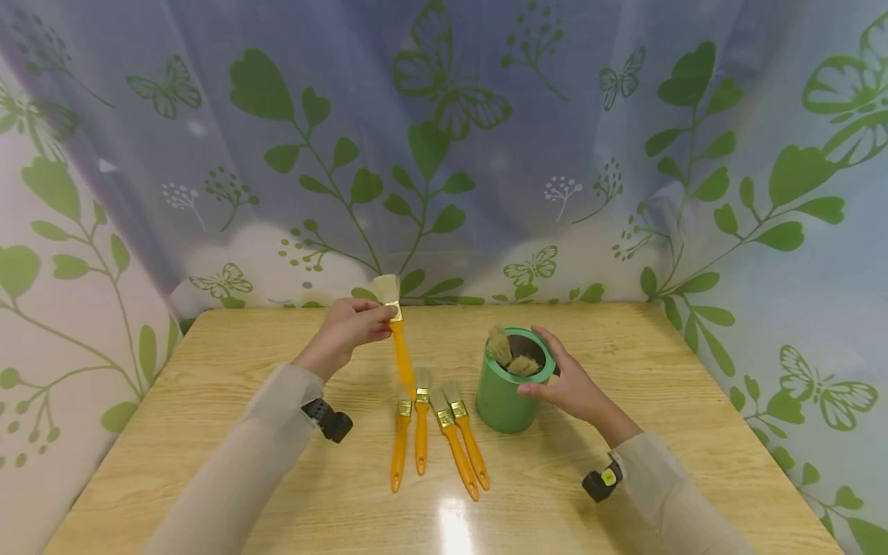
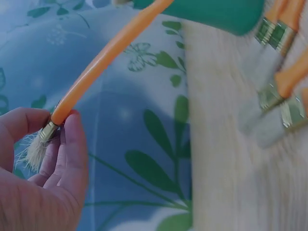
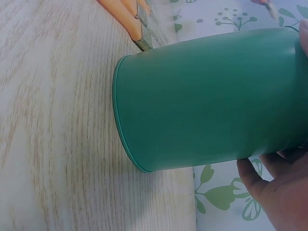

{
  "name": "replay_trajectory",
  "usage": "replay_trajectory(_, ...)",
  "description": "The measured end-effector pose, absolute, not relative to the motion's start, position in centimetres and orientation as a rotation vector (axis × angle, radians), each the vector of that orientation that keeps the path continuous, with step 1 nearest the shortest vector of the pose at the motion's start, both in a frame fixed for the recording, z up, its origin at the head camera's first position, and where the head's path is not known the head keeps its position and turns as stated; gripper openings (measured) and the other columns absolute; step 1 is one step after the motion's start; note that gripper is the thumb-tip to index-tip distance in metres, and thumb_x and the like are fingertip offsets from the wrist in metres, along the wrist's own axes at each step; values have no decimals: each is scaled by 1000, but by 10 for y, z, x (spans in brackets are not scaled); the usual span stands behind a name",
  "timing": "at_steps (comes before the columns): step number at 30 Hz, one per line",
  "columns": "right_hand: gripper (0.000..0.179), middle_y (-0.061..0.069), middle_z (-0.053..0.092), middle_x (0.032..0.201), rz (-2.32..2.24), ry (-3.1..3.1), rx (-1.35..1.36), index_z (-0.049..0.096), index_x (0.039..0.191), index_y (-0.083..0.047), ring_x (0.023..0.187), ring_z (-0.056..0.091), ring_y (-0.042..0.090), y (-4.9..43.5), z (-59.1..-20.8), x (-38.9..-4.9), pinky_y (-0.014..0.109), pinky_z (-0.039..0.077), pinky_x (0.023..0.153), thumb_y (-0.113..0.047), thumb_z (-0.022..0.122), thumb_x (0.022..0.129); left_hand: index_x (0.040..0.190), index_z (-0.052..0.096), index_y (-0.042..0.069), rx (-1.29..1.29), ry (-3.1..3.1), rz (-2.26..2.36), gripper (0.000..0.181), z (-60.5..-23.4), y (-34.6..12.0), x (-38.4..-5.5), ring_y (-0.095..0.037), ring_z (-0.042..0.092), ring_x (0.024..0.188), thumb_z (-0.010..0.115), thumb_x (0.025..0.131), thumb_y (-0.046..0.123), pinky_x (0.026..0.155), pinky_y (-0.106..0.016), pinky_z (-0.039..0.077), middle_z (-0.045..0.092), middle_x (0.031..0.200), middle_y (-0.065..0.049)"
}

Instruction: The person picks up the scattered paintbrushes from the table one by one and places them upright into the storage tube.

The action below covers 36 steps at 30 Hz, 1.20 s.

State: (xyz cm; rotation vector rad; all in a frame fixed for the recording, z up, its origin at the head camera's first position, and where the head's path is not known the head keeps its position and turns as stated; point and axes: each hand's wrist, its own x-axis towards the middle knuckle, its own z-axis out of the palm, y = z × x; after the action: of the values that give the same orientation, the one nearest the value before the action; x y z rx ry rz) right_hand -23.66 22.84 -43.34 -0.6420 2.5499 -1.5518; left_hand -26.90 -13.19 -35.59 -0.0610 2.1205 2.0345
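Note:
My left hand (image 1: pixel 347 333) pinches a paintbrush (image 1: pixel 401 351) at its gold metal ferrule, bristles up and orange handle hanging down over the table. In the left wrist view, thumb and fingers close on that ferrule (image 2: pixel 49 130), just below the handle. A green can (image 1: pixel 509 397) stands upright at centre right. Around its upper side, near the rim, curls my right hand (image 1: pixel 572 385), with the thumb in front and fingers behind. Pale bristle heads (image 1: pixel 523 365) of two brushes show inside the can. Several paintbrushes (image 1: pixel 421 432) lie on the table left of it, handles toward me.
The wooden table (image 1: pixel 590 478) ends at a patterned curtain (image 1: pixel 527 193) along the back and both sides. A small black camera is strapped to each wrist. Light glares off the table's near middle.

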Motion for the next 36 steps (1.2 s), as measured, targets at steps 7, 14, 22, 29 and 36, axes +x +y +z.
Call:
replay_trajectory(7, 97, 18, 30, 151, -1564, 2539, -642, 12, 154, -22, 133, 36, 42, 228, -432, -236, 64, 34, 102, -29, 77, 82, 107, 59, -3, -26, 2156, 2015, 25, -332, -117, -269, -16, 66, 83, 66, 92, 17, 73, -22, 57, 65, 91, -4)
replay_trajectory(14, 97, 19, 30, 151, -1565, 2545, -651, 12, 155, -22, 133, 37, 42, 227, -432, -236, 65, 34, 102, -29, 77, 83, 107, 57, -2, 29, 2062, 2102, 24, -311, -105, -270, -14, 66, 81, 66, 92, 14, 79, -25, 57, 63, 98, -8)
replay_trajectory(22, 97, 19, 31, 150, -1561, 2546, -661, 12, 155, -21, 133, 37, 42, 228, -433, -237, 64, 34, 102, -30, 77, 83, 120, 54, -5, 65, 1949, 2244, 33, -298, -87, -269, -17, 67, 88, 65, 92, 9, 88, -31, 55, 59, 109, -14)
replay_trajectory(29, 96, 18, 32, 150, -1556, 2548, -668, 12, 154, -23, 132, 39, 41, 230, -434, -238, 64, 35, 102, -30, 76, 83, 115, 56, -7, 130, 1844, 2347, 28, -292, -65, -265, -16, 68, 81, 64, 90, 1, 89, -33, 54, 60, 103, -14)
replay_trajectory(36, 96, 17, 30, 151, -1562, 2532, -682, 11, 155, -23, 133, 38, 40, 230, -434, -238, 64, 33, 104, -30, 76, 84, 109, 61, -5, 166, 1998, 2267, 23, -294, -44, -261, -31, 68, 91, 67, 89, 3, 84, -33, 57, 63, 102, -15)
